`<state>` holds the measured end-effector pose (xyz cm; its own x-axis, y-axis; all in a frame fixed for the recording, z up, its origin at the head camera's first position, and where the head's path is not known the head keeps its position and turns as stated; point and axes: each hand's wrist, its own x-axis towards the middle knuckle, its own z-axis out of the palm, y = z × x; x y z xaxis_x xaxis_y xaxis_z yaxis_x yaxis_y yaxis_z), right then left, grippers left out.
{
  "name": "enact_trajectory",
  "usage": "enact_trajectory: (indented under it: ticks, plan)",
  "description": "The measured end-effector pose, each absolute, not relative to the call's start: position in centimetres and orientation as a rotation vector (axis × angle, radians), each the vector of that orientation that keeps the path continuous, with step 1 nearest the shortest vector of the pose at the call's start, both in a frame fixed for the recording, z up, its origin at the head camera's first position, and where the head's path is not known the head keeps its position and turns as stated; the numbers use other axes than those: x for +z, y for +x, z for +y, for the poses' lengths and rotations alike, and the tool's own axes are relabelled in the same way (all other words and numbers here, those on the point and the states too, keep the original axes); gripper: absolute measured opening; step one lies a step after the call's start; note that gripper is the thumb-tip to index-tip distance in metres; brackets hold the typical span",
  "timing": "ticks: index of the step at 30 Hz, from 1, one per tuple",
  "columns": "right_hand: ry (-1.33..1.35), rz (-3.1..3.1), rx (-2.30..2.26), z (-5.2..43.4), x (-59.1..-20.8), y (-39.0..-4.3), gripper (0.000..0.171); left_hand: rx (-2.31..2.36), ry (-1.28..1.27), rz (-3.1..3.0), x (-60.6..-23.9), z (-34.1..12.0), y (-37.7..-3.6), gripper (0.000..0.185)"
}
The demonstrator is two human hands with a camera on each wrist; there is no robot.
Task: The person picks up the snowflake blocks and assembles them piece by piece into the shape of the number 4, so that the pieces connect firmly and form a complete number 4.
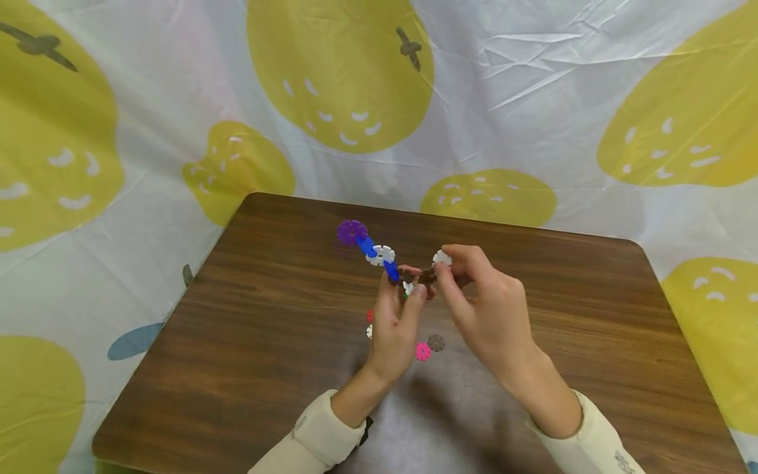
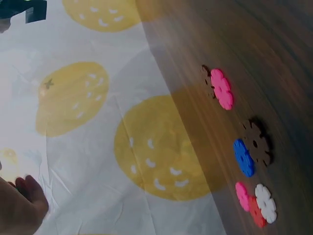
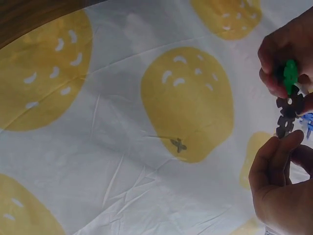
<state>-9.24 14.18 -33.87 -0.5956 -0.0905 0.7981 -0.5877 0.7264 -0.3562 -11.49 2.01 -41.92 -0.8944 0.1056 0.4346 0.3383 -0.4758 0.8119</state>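
The left hand point(image 1: 395, 315) pinches the near end of a chain point(image 1: 374, 251) of notched discs, held above the tabletop point(image 1: 266, 329). The chain's long axis runs from that hand up and away to the left, ending in a purple disc point(image 1: 352, 232). The right hand point(image 1: 480, 303), just beside the left, pinches a white disc point(image 1: 441, 258) at the brown pieces point(image 3: 287, 115) where the hands meet. Loose discs point(image 1: 423, 351) lie on the tabletop beneath the left hand.
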Motion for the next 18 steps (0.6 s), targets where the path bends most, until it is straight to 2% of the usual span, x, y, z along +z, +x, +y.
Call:
enact_trajectory:
  ticks: [13, 18]
  plan:
    - [0.55, -2.212, 0.875, 14.7, -34.8, -9.1, 0.025, -2.57, -0.45, -1.324, -41.7, 2.0, -12.1, 0.009]
    - [0.569, -2.253, 0.869, 15.3, -35.1, -8.9, 0.032, -2.587, -0.406, -1.312, -41.9, 1.7, -12.6, 0.01]
